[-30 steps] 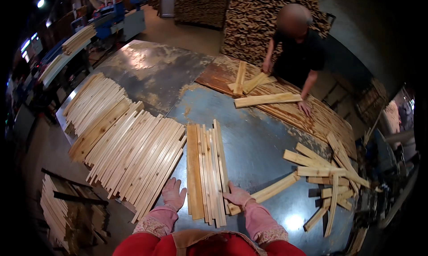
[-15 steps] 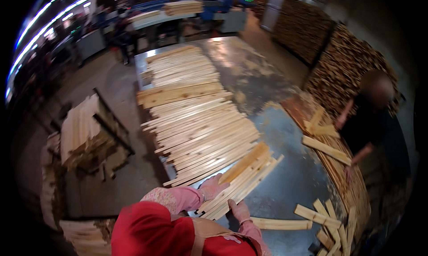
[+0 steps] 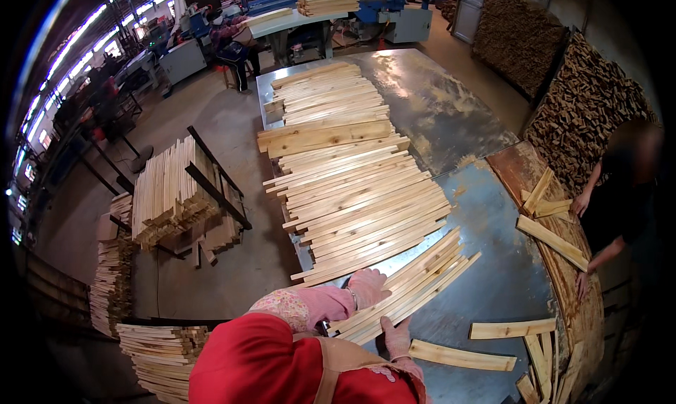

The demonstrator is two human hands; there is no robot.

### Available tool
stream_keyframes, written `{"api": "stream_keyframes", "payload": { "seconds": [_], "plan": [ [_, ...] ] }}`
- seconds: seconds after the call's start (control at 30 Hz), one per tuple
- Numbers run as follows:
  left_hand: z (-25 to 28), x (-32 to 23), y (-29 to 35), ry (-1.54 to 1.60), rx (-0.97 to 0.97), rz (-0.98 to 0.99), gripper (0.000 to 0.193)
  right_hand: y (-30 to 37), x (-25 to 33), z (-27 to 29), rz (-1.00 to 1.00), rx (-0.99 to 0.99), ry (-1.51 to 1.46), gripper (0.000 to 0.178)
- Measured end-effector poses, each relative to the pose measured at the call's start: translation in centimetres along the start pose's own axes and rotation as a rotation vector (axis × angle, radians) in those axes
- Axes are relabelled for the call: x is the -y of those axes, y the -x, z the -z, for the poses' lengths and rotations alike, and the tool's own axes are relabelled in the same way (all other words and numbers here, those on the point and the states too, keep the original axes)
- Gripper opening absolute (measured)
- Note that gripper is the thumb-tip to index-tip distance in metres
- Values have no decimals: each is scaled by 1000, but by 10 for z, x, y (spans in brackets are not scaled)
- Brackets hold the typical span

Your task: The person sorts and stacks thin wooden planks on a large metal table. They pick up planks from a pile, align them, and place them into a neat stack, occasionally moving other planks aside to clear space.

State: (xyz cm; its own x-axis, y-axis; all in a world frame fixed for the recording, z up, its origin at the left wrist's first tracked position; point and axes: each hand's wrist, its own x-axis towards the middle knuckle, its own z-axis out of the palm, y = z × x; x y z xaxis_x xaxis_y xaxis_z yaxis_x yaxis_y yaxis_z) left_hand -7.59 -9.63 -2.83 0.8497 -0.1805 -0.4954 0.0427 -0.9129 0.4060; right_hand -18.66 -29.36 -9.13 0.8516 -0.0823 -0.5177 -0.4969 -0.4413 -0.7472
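Note:
A narrow row of long, pale wooden strips (image 3: pixel 415 277) lies at a slant on the metal tabletop in front of me. At its left side, my left hand (image 3: pixel 368 288) has its fingers bent over the strips near their close end. My right hand (image 3: pixel 397 337) rests at the right side of the same row, thumb against the outer strip and fingers spread apart from it. Both hands wear pale pink gloves or coverings. Just beyond is a broad layer of similar strips (image 3: pixel 366 200), laid side by side. A wider board (image 3: pixel 327 138) crosses that layer.
Short wood pieces (image 3: pixel 512 329) are scattered at the lower right. A co-worker (image 3: pixel 620 200) stands at the right, hands by a brown wooden edge (image 3: pixel 517 172) with loose pieces on it. Racked strips (image 3: pixel 165 189) stand at the left, and stacked wood (image 3: pixel 584 87) at the back right.
The view has swung, shifting the scene right and down in the picture. The flat, orange-toned board by my left hand no longer shows; narrow strip edges appear there. Both hands stay at the row.

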Motion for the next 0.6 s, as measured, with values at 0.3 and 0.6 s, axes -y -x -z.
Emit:
{"api": "stream_keyframes", "payload": {
  "seconds": [0.3, 0.6],
  "plan": [
    [-51, 2, -1, -205, -357, -465, 70, -58, 11, -51, 428, 368, 325, 47],
    [-113, -100, -24, -139, -301, -797, 69, 7, -95, 166, 140, -676, 532, 65]
  ]
}}
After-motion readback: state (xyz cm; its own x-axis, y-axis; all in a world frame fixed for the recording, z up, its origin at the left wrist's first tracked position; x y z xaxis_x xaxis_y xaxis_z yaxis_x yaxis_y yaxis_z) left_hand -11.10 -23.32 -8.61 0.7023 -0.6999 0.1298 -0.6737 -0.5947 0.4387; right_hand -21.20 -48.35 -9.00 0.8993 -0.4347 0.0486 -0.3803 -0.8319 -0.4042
